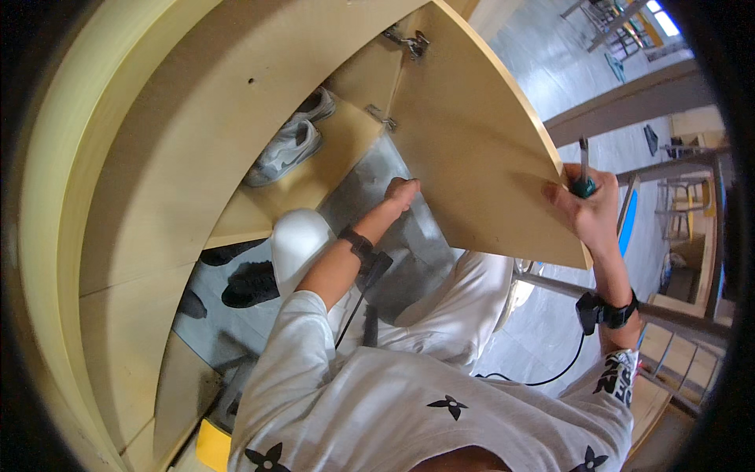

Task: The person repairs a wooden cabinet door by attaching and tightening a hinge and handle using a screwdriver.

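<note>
A pale wooden cabinet door [480, 149] stands swung open on metal hinges, the upper hinge [410, 43] and the lower hinge [381, 118]. My right hand [591, 206] is closed round a screwdriver [583, 182] with a dark green handle, its metal shaft pointing up. The thumb of that hand lies against the door's inner face near its free edge. In front of the door, below the lower hinge, my left hand [403, 193] is curled into a fist. Whatever its fingers hold, if anything, is hidden.
Grey-white sneakers [287, 149] sit on the cabinet shelf [338, 149]. Dark shoes [250, 285] lie on the floor beneath. Metal bed-frame rails [668, 318] stand at the right. A cable [543, 383] hangs from the black strap on my right wrist.
</note>
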